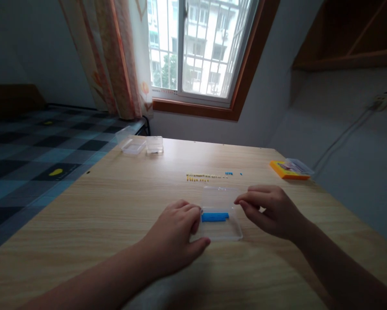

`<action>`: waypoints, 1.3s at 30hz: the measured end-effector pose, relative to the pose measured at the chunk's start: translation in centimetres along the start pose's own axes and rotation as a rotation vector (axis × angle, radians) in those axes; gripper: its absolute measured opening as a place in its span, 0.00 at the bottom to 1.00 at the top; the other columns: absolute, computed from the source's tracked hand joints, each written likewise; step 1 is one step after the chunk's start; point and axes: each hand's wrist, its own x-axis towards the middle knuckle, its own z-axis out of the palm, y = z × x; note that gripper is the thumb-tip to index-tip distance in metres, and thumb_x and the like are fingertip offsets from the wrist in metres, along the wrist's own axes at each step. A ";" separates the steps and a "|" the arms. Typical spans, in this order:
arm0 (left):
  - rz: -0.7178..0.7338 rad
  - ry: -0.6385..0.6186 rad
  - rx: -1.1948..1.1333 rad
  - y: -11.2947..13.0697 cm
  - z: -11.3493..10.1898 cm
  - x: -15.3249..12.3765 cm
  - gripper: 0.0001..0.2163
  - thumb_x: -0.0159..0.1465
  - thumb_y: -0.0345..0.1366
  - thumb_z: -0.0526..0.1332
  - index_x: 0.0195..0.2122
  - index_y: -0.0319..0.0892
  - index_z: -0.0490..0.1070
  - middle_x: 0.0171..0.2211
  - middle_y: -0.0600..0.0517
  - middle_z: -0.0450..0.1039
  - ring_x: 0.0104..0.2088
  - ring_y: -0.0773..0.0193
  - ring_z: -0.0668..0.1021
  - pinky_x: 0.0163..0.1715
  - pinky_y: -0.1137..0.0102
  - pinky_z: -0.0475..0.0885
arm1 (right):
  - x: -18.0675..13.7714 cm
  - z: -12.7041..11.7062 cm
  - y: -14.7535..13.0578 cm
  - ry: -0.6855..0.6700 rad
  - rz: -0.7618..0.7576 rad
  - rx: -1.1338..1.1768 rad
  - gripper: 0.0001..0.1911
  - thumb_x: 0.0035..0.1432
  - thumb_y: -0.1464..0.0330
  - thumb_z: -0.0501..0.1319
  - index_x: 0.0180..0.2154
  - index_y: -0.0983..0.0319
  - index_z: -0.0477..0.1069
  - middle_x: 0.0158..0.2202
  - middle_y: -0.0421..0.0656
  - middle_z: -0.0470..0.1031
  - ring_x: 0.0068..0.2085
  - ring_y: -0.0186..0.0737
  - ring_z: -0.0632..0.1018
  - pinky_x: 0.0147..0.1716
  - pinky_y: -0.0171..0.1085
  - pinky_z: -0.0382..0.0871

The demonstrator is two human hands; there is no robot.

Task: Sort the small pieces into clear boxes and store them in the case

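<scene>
A small clear plastic box [221, 230] lies on the wooden table [116, 215] in front of me, with a row of blue pieces [215, 216] inside. My left hand [175, 237] rests against the box's left side, fingers curled on its edge and thumb at its near corner. My right hand [270, 211] hovers at the box's right side, fingers pressed together in a pinch near its upper right rim; what they hold, if anything, I cannot make out. Beyond the box runs a line of tiny yellow pieces [201, 176] and a few blue pieces [229, 173].
Two clear boxes [143, 145] stand at the table's far left corner. An orange box with a clear lid [290, 168] lies at the far right. A chequered bed [35, 150] is on the left; a window and curtain are behind.
</scene>
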 end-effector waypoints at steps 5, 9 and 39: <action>-0.032 0.014 -0.031 0.0 -0.2 0.0 0.14 0.55 0.38 0.68 0.28 0.45 0.60 0.34 0.52 0.71 0.40 0.54 0.71 0.40 0.63 0.64 | 0.1 0.2 0.7 0.292 -0.006 -0.003 0.11 0.64 0.71 0.56 0.31 0.64 0.76 0.21 0.39 0.68 0.22 0.30 0.67 0.23 0.32 0.59; -0.046 0.026 -0.036 -0.1 -0.3 0.0 0.15 0.55 0.38 0.69 0.29 0.45 0.60 0.34 0.52 0.71 0.39 0.55 0.71 0.39 0.64 0.64 | 0.1 0.6 1.1 0.217 -0.013 0.051 0.13 0.64 0.70 0.56 0.31 0.64 0.77 0.21 0.40 0.69 0.23 0.30 0.68 0.24 0.32 0.58; -0.063 0.022 -0.054 0.0 -0.2 0.1 0.13 0.55 0.37 0.68 0.28 0.44 0.61 0.33 0.52 0.70 0.40 0.54 0.71 0.39 0.64 0.64 | 0.3 2.2 -0.5 -0.494 0.030 0.012 0.11 0.61 0.72 0.58 0.37 0.59 0.81 0.28 0.38 0.73 0.26 0.28 0.66 0.28 0.32 0.51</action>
